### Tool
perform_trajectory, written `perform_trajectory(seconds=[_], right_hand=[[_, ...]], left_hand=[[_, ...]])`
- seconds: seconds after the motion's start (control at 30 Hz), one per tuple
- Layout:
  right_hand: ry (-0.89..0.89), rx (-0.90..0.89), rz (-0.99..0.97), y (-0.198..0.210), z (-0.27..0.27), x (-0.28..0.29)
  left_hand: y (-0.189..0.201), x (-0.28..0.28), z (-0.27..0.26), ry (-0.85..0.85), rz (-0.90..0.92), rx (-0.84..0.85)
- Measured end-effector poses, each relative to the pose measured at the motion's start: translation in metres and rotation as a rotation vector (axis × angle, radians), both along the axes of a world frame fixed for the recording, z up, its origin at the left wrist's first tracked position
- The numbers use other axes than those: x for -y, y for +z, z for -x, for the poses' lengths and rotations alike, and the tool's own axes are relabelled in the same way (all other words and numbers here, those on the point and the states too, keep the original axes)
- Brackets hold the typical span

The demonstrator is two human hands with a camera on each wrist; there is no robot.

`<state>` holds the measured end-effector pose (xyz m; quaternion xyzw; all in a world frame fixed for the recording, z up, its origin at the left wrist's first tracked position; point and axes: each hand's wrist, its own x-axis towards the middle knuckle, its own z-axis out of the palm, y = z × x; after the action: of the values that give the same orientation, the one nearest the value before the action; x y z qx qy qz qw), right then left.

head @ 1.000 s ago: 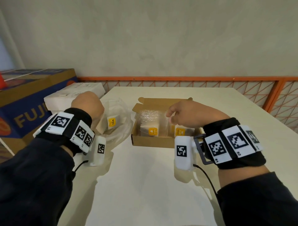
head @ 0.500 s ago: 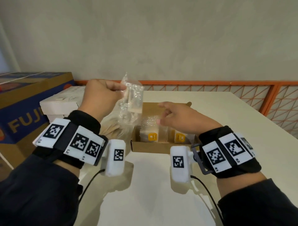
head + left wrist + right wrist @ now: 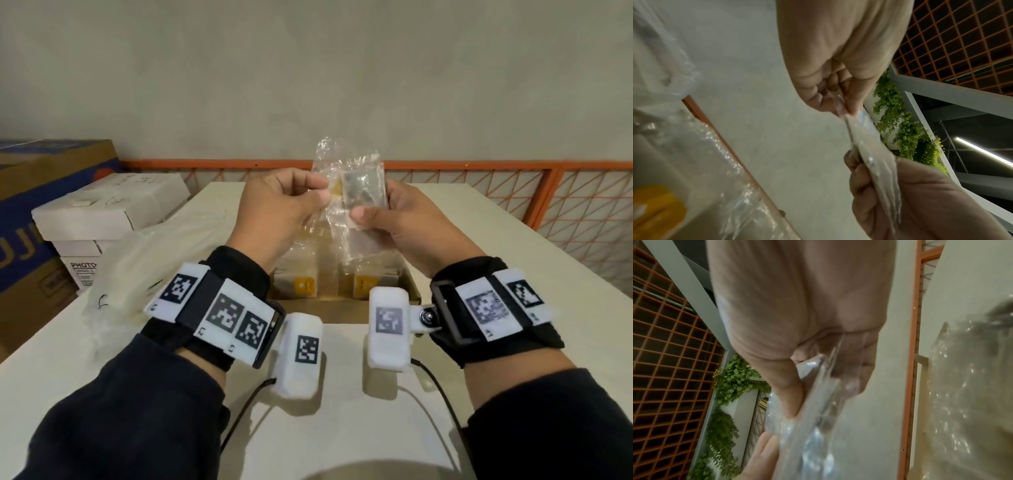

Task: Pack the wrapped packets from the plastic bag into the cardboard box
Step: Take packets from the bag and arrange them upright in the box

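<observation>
- I count two hands, left (image 3: pixel 281 209) and right (image 3: pixel 397 222), up over one bench (image 3: pixel 342 428)
- One wrapped packet (image 3: pixel 363 192) held between them
- Two packets with yellow labels, (image 3: pixel 301 282) and (image 3: pixel 364 281), inside one cardboard box (image 3: pixel 342 310)
- One plastic bag (image 3: pixel 137 270)
- Two white boxes stacked (image 3: pixel 109 209) beside one large brown carton (image 3: pixel 41 171)

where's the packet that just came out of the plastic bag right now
In the head view the wrapped packet is centre frame, held up between the left hand and right hand, above the cardboard box.
</observation>
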<state>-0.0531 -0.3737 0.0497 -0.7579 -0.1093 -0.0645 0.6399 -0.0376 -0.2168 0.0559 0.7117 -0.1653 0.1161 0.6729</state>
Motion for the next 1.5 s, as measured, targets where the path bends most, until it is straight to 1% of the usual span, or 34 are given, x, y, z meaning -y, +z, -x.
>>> perform_trajectory(seconds=[0.13,0.23,0.27,0.37,0.43,0.57,0.63,0.73,0.83,0.93,1.0,1.13,1.2,1.3,1.4,1.5], right_hand=[[-0.047,0.032,0.031,-0.002,-0.004,0.011],[-0.133,0.038,0.040,-0.002,-0.008,0.017],[-0.158,0.034,0.057,-0.002,-0.008,0.019],[-0.183,0.042,0.089,-0.003,-0.007,0.016],[-0.196,0.075,0.088,-0.003,-0.007,0.011],[-0.222,0.138,0.066,-0.003,-0.006,-0.003],[-0.227,0.174,0.057,-0.003,-0.007,-0.009],[-0.242,0.189,-0.003,-0.002,-0.007,-0.011],[-0.296,0.180,-0.020,-0.001,-0.009,-0.006],[-0.416,0.211,0.028,0.000,-0.009,0.003],[-0.464,0.217,0.065,0.002,-0.009,0.008],[-0.455,0.199,0.156,0.004,-0.009,0.012],[-0.448,0.226,0.180,0.003,-0.010,0.011],[-0.381,0.238,0.134,0.001,-0.011,0.008],[-0.270,0.258,0.107,0.002,-0.008,0.003],[-0.201,0.302,-0.002,0.006,-0.005,0.000]], left_hand=[[-0.008,0.001,-0.011,0.021,0.017,0.006],[-0.015,-0.002,-0.018,0.035,0.053,-0.015],[-0.018,-0.003,-0.020,0.030,0.041,-0.015],[-0.024,-0.003,-0.023,0.022,-0.072,-0.029],[-0.025,-0.003,-0.021,-0.014,-0.108,-0.079],[-0.021,-0.003,-0.012,-0.150,-0.106,-0.196],[-0.021,-0.004,-0.012,-0.168,-0.150,-0.178],[-0.019,-0.006,-0.013,-0.131,-0.214,-0.124],[-0.018,-0.009,-0.014,-0.130,-0.193,-0.090],[-0.020,-0.010,-0.017,-0.075,-0.156,-0.061],[-0.020,-0.012,-0.020,-0.037,-0.120,-0.081],[-0.021,-0.014,-0.023,-0.011,-0.071,-0.119],[-0.022,-0.013,-0.024,0.008,-0.065,-0.125],[-0.022,-0.013,-0.023,-0.003,-0.084,-0.103],[-0.019,-0.010,-0.020,-0.030,-0.163,-0.094],[-0.017,-0.007,-0.017,-0.030,-0.164,-0.148]])
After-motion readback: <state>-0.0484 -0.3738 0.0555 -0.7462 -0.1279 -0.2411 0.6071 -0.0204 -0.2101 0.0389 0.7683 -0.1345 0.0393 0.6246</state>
